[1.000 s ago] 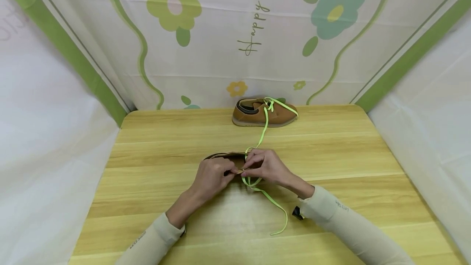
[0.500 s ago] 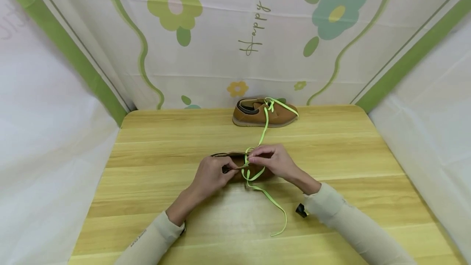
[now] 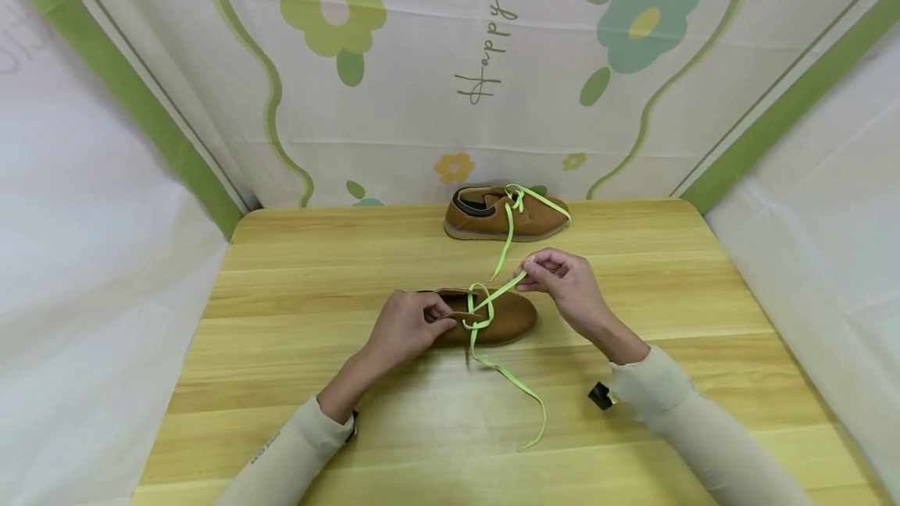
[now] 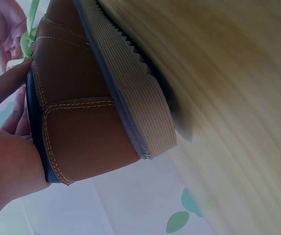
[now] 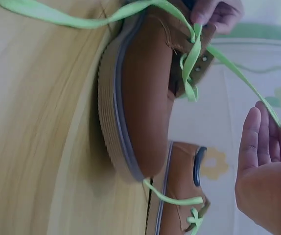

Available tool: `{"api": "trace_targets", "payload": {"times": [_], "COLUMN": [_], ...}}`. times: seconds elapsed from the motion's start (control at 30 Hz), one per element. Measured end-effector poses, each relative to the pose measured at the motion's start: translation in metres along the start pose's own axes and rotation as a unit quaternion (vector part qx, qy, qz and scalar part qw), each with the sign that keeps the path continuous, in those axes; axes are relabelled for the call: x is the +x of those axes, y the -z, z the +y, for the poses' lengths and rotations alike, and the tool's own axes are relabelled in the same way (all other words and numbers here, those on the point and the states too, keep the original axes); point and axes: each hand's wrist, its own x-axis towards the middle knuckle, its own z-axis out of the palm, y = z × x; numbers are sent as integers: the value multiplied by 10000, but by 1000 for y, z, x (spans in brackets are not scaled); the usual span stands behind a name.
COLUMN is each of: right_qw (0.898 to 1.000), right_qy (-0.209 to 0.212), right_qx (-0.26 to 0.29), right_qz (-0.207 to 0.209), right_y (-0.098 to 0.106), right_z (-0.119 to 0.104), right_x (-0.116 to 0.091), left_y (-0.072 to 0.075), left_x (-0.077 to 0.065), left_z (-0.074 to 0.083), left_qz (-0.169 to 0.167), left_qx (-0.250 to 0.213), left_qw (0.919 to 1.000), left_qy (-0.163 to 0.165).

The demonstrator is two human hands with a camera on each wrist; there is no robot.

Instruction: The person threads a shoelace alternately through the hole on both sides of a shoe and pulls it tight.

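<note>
A brown leather shoe (image 3: 516, 317) stands on the table in front of me, toe to the right. My left hand (image 3: 404, 330) pinches the near edge of its opening, by the eyelets. With thumb and fingers my right hand (image 3: 573, 291) pinches one end of the bright green shoelace (image 3: 502, 292), drawn taut up and right from the shoe. In the right wrist view the shoelace (image 5: 194, 58) crosses loosely over the eyelet flaps. Its other end trails across the table toward me. The left wrist view has the shoe's heel (image 4: 86, 139) beside my left hand (image 4: 13, 161).
A second brown shoe (image 3: 467, 222) with a tied green lace stands at the table's back edge; one lace end hangs toward the first shoe. The wooden table (image 3: 295, 256) meets a flower-printed cloth (image 3: 408, 100) behind, with white cloth at both sides.
My right hand has moved up and right from the eyelets, pulling the lace end out and uncovering the shoe's toe. My left hand keeps its pinch on the shoe's edge.
</note>
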Motion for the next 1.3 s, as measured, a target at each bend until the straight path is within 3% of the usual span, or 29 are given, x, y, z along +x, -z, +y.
{"api": "trace_targets", "payload": {"times": [0.5, 0.77, 1.3], "right_qw": [9967, 9890, 9819], "right_qy": [101, 96, -65], "right_qx": [441, 941, 1219], "right_qz": [670, 1139, 1449], "right_y": [34, 56, 77], "right_z": [-8, -15, -15], "right_x": [-8, -8, -9], "left_y": [1, 2, 1], "left_x": [2, 2, 3], "left_z": [4, 4, 2], "left_qz": [-113, -142, -109], "left_qx": [-37, 44, 201], "left_qw": [9994, 9992, 9993], "left_qy": [327, 384, 312]}}
